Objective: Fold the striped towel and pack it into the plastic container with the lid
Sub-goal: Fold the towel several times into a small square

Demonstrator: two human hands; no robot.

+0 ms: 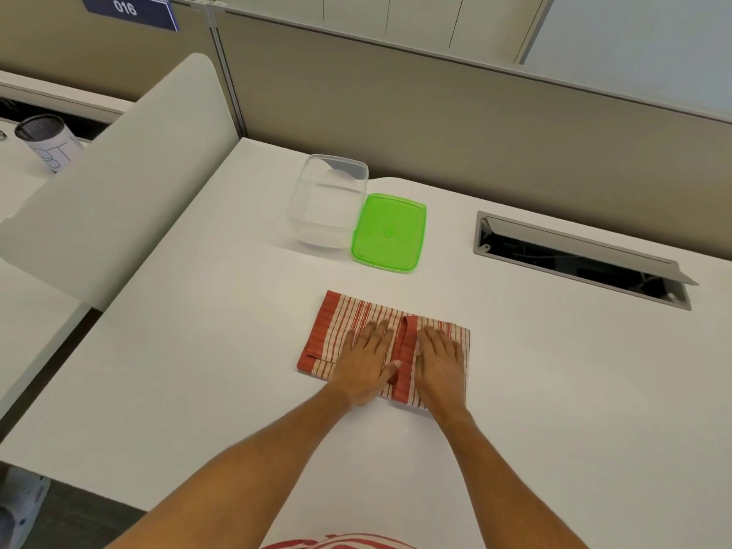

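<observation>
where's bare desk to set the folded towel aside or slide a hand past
Free: the wide strip left of the towel, reaching the desk edge; the band between towel and lid; the stretch right of the towel, below the cable slot. Crowded: container and lid touch, and both the left hand and right hand cover the towel.

Lid (pixel 390 231) right of container (pixel 325 202), behind towel (pixel 344 334).
</observation>
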